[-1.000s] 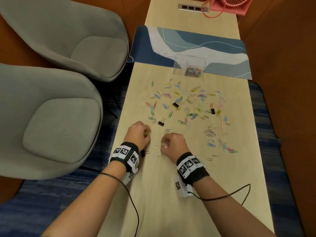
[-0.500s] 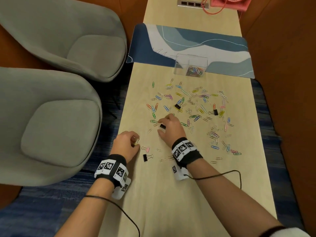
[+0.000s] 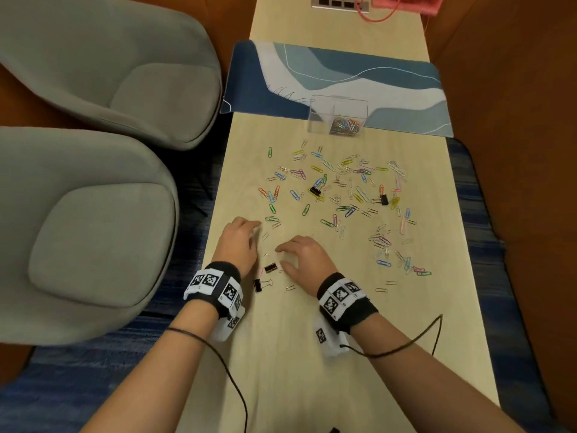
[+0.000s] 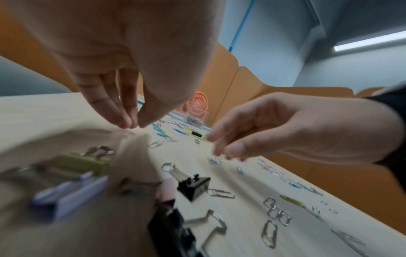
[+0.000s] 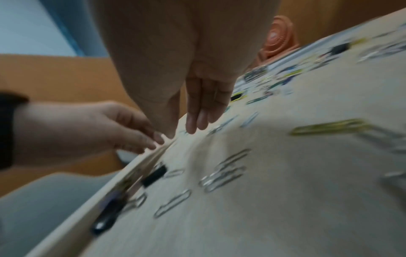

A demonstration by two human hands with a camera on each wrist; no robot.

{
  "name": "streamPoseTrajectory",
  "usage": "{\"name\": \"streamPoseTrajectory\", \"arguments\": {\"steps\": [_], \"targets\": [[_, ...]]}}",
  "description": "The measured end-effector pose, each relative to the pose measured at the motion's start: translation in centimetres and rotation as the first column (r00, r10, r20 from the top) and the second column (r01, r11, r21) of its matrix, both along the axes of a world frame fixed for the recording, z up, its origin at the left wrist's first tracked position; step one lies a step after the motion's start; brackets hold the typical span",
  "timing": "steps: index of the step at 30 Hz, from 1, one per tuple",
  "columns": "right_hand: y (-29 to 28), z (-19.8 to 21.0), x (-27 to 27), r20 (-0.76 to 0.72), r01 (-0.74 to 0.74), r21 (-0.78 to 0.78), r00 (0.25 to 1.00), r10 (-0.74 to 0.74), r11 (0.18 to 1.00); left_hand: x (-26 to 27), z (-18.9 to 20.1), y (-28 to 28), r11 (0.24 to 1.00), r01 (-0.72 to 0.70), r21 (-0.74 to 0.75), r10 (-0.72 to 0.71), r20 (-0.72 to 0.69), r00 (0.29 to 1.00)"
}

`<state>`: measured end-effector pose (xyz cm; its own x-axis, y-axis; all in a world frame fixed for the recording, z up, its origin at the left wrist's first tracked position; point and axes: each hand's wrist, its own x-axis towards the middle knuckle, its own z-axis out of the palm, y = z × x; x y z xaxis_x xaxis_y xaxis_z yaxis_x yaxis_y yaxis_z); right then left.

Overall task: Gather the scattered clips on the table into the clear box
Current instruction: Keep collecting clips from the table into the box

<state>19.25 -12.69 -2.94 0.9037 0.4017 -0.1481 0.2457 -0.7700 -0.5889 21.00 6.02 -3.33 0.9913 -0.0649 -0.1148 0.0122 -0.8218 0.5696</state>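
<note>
Many coloured and silver paper clips point(image 3: 337, 195) lie scattered over the middle of the wooden table point(image 3: 296, 354). The clear box point(image 3: 338, 118) stands beyond them with a small heap of clips inside. Both hands hover low over the near edge of the scatter. My left hand point(image 3: 255, 234) has straight fingers, thumb tip close to them, nothing visible between them point(image 4: 134, 125). My right hand point(image 3: 281, 258) is relaxed, fingers pointing left, holding nothing point(image 5: 179, 132). Two black binder clips point(image 3: 271, 268) point(image 3: 258, 285) lie between the wrists, with silver clips point(image 4: 275, 213) beside them.
A blue patterned desk mat point(image 3: 327, 73) lies under and behind the box. Two grey armchairs point(image 3: 78, 245) point(image 3: 125, 73) stand close along the table's left edge. A pink fan point(image 3: 406, 1) and a socket strip point(image 3: 337, 3) sit at the far end. Orange walls flank the table.
My right hand drew back from the scatter toward me, and a second black binder clip now lies between the hands. My left hand went forward and uncurled its fingers.
</note>
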Motion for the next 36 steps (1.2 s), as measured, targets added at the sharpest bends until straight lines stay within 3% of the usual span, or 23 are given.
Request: {"name": "streamPoseTrajectory", "arguments": {"steps": [2, 5, 10, 14, 17, 20, 23, 26, 28, 32, 36], "targets": [[-2.7, 0.7, -0.4, -0.011, 0.158, 0.029, 0.987, -0.157, 0.987, 1.0, 0.3, -0.9, 0.999, 0.037, 0.016, -0.036, -0.040, 0.999], [-7.1, 1.4, -1.6, -0.049, 0.321, -0.055, 0.945, -0.324, 0.945, 1.9, 0.8, -2.4, 0.994, 0.092, 0.051, -0.087, -0.086, 0.992], [-11.5, 1.4, -5.3, -0.263, 0.356, -0.237, 0.872, -0.413, 0.904, 2.4, 0.5, -4.9, 0.976, 0.196, 0.093, -0.189, -0.080, 0.979], [-11.8, 0.1, -7.1, -0.222, 0.443, -0.142, 0.857, -0.465, 0.885, -0.1, 0.9, -7.3, 0.941, 0.328, 0.078, -0.316, -0.137, 0.939], [-11.2, -0.3, -6.9, -0.159, 0.441, -0.094, 0.879, -0.450, 0.893, -2.8, 0.9, -7.9, 0.906, 0.422, 0.041, -0.407, -0.196, 0.892], [-11.1, 0.9, -6.6, -0.178, 0.392, -0.113, 0.896, -0.406, 0.913, -4.7, 0.8, -7.2, 0.945, 0.323, 0.047, -0.305, -0.220, 0.927], [-10.9, 2.1, -7.6, -0.434, 0.168, -0.137, 0.876, -0.212, 0.976, -6.8, 1.1, -7.1, 0.985, 0.156, 0.071, -0.139, -0.196, 0.971], [-9.9, 1.7, -9.7, -0.687, 0.037, -0.021, 0.726, -0.041, 0.999, -8.2, 0.7, -7.6, 0.991, 0.112, 0.074, -0.101, -0.133, 0.986], [-9.5, 0.8, -10.0, -0.667, 0.126, 0.062, 0.743, -0.053, 0.990, -8.4, 0.4, -8.2, 0.989, 0.126, 0.078, -0.119, -0.084, 0.989], [-10.1, 0.3, -7.8, -0.431, 0.372, 0.121, 0.855, -0.288, 0.921, -8.6, 0.0, -9.3, 0.986, 0.165, 0.001, -0.165, -0.033, 0.986], [-12.4, 0.2, -6.7, -0.239, 0.495, 0.062, 0.851, -0.468, 0.867, -8.9, -0.1, -9.6, 0.989, 0.122, -0.082, -0.125, -0.029, 0.992]]}}
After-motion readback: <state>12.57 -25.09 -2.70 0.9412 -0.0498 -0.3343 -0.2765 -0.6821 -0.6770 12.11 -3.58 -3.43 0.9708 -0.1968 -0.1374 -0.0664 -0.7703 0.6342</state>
